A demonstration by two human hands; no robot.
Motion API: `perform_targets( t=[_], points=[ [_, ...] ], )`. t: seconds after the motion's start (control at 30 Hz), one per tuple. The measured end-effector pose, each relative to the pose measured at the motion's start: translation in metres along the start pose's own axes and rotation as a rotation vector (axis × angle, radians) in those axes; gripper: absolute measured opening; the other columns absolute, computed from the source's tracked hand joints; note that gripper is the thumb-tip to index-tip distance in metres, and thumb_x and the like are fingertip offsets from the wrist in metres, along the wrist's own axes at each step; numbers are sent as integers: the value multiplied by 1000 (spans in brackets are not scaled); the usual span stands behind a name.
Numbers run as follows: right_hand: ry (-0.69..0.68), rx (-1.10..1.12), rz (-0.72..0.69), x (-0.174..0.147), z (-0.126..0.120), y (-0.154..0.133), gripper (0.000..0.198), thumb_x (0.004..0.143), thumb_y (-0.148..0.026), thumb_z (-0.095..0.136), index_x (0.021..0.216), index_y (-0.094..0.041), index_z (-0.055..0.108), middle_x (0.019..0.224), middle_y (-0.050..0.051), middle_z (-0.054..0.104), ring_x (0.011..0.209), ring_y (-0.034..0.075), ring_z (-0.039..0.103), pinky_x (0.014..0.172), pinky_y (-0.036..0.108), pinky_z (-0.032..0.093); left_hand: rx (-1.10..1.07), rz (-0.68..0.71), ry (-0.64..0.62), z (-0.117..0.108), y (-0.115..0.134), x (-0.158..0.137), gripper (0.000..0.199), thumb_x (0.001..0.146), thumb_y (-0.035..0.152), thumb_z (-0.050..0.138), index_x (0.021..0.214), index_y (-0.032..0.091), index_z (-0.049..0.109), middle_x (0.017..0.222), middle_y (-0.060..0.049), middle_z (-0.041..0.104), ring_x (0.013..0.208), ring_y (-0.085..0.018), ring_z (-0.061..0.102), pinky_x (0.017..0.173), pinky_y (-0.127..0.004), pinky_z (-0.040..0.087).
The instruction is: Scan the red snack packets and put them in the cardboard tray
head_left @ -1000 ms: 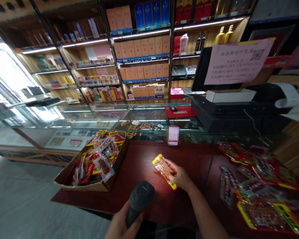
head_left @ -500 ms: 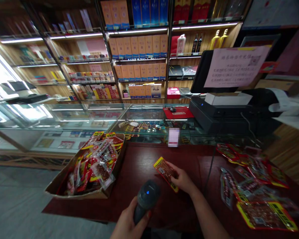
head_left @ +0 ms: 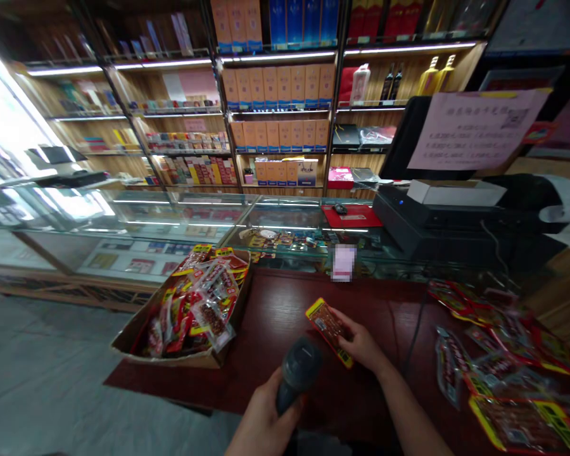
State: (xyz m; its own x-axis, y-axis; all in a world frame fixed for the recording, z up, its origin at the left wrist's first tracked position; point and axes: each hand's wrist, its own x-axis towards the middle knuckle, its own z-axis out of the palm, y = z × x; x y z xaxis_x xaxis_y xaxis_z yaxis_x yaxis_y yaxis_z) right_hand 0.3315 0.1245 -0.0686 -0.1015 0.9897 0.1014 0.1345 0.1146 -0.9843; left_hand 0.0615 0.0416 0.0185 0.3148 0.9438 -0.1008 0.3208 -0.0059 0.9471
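Observation:
My left hand (head_left: 267, 415) is wrapped round the handle of a dark barcode scanner (head_left: 300, 366), its head tilted up and to the right. A flat red and yellow snack packet (head_left: 329, 326) is gripped along its right side by my right hand (head_left: 360, 342), just above the dark red tabletop (head_left: 275, 304). The scanner head is close to the packet's lower left, apart from it. A cardboard box (head_left: 190, 360) full of similar packets stands to the left. On the right side of the table lies a loose pile of snack packets (head_left: 498, 361).
Behind the table runs a glass display counter (head_left: 204, 215). A monitor (head_left: 403, 139) with a paper sheet taped on stands over a dark cash drawer (head_left: 437, 218) at the right. A mouse (head_left: 340, 209) sits on a red mat, and lit shelves of boxes fill the back wall.
The whole view has shifted, so everything appears further right. Both hands keep hold of the scanner and the packet. The scanner head appears slightly higher and closer to the packet.

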Motion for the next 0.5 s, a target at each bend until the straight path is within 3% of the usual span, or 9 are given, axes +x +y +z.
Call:
perform_targets(
  t=[0.13,0.23,0.3,0.4,0.5],
  points=[
    [23,52,104,7,7,-13,68,76,-26,69,142,-24,52,124,9,72,113,28,69,101,47,53,-14,30,44,-16,-9,-7,37,81,22,67,117,18,71,105,-5,78,95,-26,67,86,-28,51],
    [58,130,75,26,33,-39,61,76,-31,70,136,-24,56,123,9,73,106,27,72,94,44,58,-57,9,146,-31,-19,-13,32,81,26,68,112,17,72,99,-5,77,94,-26,67,87,-31,52],
    [26,155,-2,48,64,-64,57,73,-29,72,130,-25,62,126,7,71,109,26,71,97,44,56,-113,-25,237,-37,-26,-19,29,82,32,69,107,18,73,87,-5,76,90,-27,68,82,-32,55],
    [-139,124,-130,90,123,-102,55,72,-24,71,127,-25,66,126,4,71,112,25,69,102,45,53,-175,-52,323,-41,-36,-27,34,81,41,72,106,18,73,71,-3,72,83,-27,68,73,-31,56],
    [-298,47,-192,126,184,-136,59,73,-23,72,131,-24,63,126,4,71,110,24,69,102,43,53,-165,-74,338,-43,-42,-33,38,80,45,73,106,18,74,71,-3,72,81,-27,68,73,-31,55]
  ],
)
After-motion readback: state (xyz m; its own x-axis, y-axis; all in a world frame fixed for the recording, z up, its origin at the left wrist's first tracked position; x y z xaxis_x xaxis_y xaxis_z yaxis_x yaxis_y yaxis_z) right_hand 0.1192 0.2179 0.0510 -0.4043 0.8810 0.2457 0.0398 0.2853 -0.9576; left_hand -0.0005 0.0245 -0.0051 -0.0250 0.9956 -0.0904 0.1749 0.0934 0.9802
